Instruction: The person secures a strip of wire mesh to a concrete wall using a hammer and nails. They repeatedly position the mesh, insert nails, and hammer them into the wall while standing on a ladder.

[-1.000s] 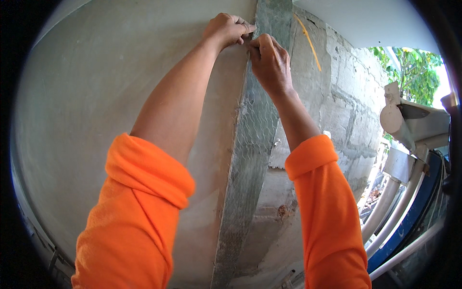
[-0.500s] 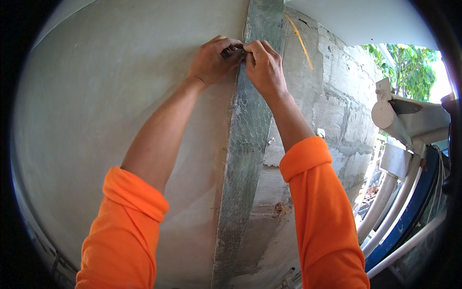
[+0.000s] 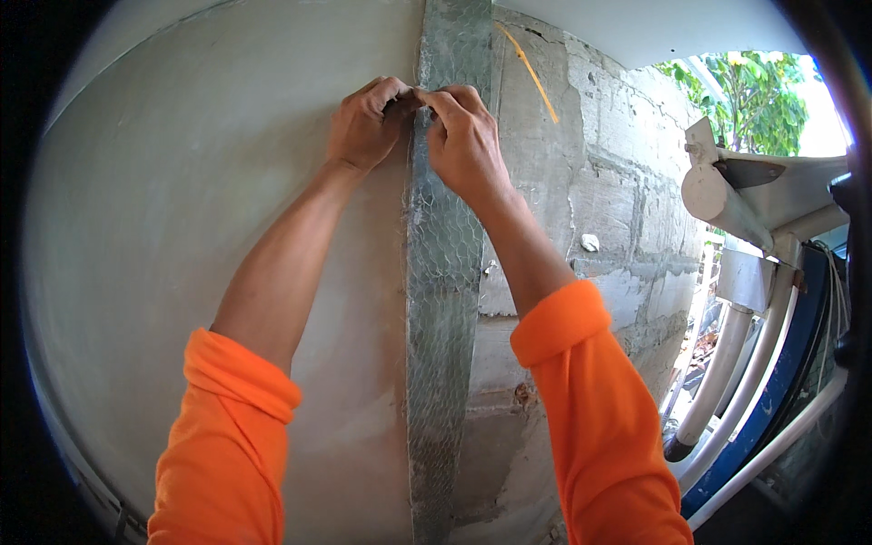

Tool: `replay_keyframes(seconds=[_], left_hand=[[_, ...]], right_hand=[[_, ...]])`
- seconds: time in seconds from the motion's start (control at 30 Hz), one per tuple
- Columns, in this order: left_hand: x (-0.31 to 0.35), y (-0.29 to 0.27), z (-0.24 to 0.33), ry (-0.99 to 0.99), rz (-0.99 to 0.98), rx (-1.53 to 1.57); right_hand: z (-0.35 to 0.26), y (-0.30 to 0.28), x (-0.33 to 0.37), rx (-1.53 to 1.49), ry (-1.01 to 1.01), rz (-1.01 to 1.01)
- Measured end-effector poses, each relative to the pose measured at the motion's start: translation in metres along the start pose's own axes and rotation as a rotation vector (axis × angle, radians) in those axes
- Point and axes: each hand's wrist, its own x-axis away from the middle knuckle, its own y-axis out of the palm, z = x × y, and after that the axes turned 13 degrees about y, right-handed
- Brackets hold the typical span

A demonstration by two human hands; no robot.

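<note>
A strip of hexagonal wire mesh (image 3: 445, 245) runs up a grey-green vertical band between a smooth grey wall and rougher blockwork. High on its left edge, the fingertips of both my hands meet. My left hand (image 3: 365, 125) is closed in a pinch, with its knuckles over the smooth wall. My right hand (image 3: 468, 143) lies in front of the mesh, its thumb and index finger pinched toward the left fingertips. Whatever is between the fingers is too small and too covered to make out. Both forearms reach upward in rolled orange sleeves.
The smooth wall (image 3: 182, 236) fills the left side. On the right, the blockwork (image 3: 627, 209) carries a yellow streak (image 3: 529, 73) and a small white lump (image 3: 590, 242). Farther right stand pale metal pipes (image 3: 727, 195) and a blue beam (image 3: 772, 391), with green leaves (image 3: 758, 100) behind.
The whole view has shifted, so wall and hands sit farther left in the picture. My hands stay at the mesh's left edge, and the right hand has turned slightly, its index finger pointing more leftward.
</note>
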Motion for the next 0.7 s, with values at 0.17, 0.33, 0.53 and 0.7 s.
replay_keyframes(seconds=[0.17, 0.33, 0.53, 0.7], left_hand=[[-0.003, 0.007, -0.003, 0.122, 0.055, 0.004], [-0.004, 0.011, -0.008, 0.213, 0.078, -0.047], [-0.004, 0.013, -0.016, 0.238, 0.061, -0.056], [-0.003, 0.016, -0.022, 0.295, 0.095, -0.053]], right_hand=[[-0.016, -0.037, 0.072, 0.036, 0.179, 0.092], [-0.031, -0.121, 0.284, 0.197, 0.535, -0.139], [-0.137, -0.316, 0.62, 0.813, 1.404, -0.513], [-0.299, -0.49, 0.775, 1.29, 1.736, -1.58]])
